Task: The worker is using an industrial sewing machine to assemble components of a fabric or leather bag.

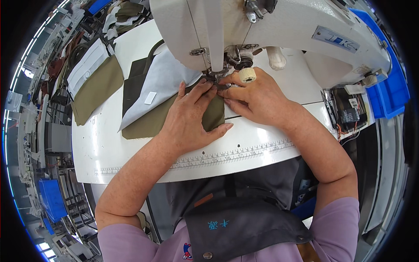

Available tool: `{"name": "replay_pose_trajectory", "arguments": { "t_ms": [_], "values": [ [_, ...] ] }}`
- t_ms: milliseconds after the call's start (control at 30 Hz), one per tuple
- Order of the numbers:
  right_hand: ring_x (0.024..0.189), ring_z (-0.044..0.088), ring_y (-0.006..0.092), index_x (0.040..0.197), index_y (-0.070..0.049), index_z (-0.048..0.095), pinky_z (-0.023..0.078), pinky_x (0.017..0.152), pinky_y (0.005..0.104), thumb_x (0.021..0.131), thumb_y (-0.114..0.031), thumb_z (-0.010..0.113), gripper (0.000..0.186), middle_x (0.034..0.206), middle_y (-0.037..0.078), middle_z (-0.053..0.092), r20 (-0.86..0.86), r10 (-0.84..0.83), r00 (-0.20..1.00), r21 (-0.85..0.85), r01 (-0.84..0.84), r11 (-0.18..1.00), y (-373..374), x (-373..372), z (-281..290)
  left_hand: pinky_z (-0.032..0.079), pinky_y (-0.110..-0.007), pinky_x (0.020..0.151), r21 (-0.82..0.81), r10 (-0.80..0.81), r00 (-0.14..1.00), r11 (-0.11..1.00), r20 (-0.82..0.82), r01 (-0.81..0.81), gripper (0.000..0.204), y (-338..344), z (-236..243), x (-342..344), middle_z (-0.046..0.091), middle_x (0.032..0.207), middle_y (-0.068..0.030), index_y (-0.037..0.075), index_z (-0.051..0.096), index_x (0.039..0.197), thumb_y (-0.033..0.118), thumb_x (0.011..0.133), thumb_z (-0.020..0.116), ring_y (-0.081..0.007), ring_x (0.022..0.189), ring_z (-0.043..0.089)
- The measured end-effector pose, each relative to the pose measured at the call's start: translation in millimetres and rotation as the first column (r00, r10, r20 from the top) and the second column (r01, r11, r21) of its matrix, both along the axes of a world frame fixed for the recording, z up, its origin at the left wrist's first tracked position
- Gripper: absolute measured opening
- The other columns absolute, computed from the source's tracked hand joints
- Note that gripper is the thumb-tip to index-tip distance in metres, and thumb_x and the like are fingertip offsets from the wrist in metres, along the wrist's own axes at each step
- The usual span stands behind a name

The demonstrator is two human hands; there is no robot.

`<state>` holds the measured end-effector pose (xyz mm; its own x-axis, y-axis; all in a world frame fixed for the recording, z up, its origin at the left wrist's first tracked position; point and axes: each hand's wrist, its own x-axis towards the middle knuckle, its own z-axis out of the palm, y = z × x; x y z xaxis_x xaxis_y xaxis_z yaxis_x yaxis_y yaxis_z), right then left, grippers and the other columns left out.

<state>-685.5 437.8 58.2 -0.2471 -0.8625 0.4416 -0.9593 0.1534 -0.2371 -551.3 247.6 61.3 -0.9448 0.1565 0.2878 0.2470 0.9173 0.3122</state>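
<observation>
An olive fabric piece [150, 117] with a pale grey-white lining [163, 72] folded over it lies under the sewing machine [266, 22]. A small white label [150, 98] sits on the lining. My left hand [190, 113] rests on the fabric with fingers and thumb spread, its fingertips reaching the presser foot [216, 73]. From the right, my right hand [257, 98] has its fingers bent together at the fabric's edge beside the foot, pinching it. Fingers and machine parts hide the stitching point.
Another olive and white piece [98, 85] hangs at the table's left edge. A ruler strip [227, 158] runs along the near edge. Small tools lie in a dark tray [349, 109] at right, near a blue bin [388, 96]. The cream knob [247, 75] stands close above my right hand.
</observation>
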Motion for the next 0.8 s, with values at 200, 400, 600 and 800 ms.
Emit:
{"name": "replay_pose_trajectory", "arguments": {
  "t_ms": [200, 400, 600, 800],
  "values": [
    [0.098, 0.061, 0.0259, 0.099, -0.012, 0.076, 0.05, 0.083, 0.0413, 0.081, -0.018, 0.073, 0.019, 0.106, 0.001, 0.066, -0.005, -0.003, 1.0, -0.05, 0.002, 0.999, -2, 1, -1, 0.029, -0.06, 0.117, 0.001, -0.023, 0.999, 1.0, -0.023, 0.023, 0.077, -5, 1, -3, 0.057, 0.137, -0.0198, -0.006, 0.06, 0.131, 0.041, 0.074, 0.083, -0.0354, 0.13, 0.056],
    [0.098, 0.057, 0.0261, 0.102, -0.012, 0.076, 0.049, 0.082, 0.0407, 0.08, -0.019, 0.074, 0.023, 0.098, 0.003, 0.064, 0.014, 0.03, 0.999, -0.072, -0.029, 0.997, -1, -5, -7, 0.028, -0.059, 0.119, 0.111, -0.166, 0.986, 0.98, -0.002, 0.165, 0.067, -33, 3, -13, 0.062, 0.132, -0.0188, -0.001, 0.064, 0.13, 0.036, 0.076, 0.081, -0.0359, 0.129, 0.057],
    [0.096, 0.055, 0.0284, 0.112, -0.013, 0.073, 0.047, 0.079, 0.0413, 0.081, -0.022, 0.075, 0.033, 0.095, 0.008, 0.059, 0.032, -0.01, 0.999, -0.069, 0.012, 0.998, -1, -6, -5, 0.048, -0.035, 0.102, 0.612, -0.164, 0.949, 0.79, 0.267, -0.035, 0.031, -73, 6, -62, 0.077, 0.099, -0.0102, 0.0, 0.079, 0.098, 0.029, 0.087, 0.078, -0.0167, 0.097, 0.069],
    [0.092, 0.055, 0.03, 0.11, -0.013, 0.074, 0.047, 0.075, 0.0419, 0.081, -0.025, 0.075, 0.031, 0.09, 0.01, 0.055, 0.014, -0.046, 0.999, -0.068, 0.047, 0.997, -3, -6, -4, 0.051, -0.023, 0.07, 0.642, -0.132, 0.962, 0.765, 0.239, -0.055, 0.022, -78, 6, -88, 0.075, 0.086, -0.0011, 0.004, 0.079, 0.092, 0.017, 0.077, 0.089, -0.0069, 0.074, 0.065]
  ]
}}
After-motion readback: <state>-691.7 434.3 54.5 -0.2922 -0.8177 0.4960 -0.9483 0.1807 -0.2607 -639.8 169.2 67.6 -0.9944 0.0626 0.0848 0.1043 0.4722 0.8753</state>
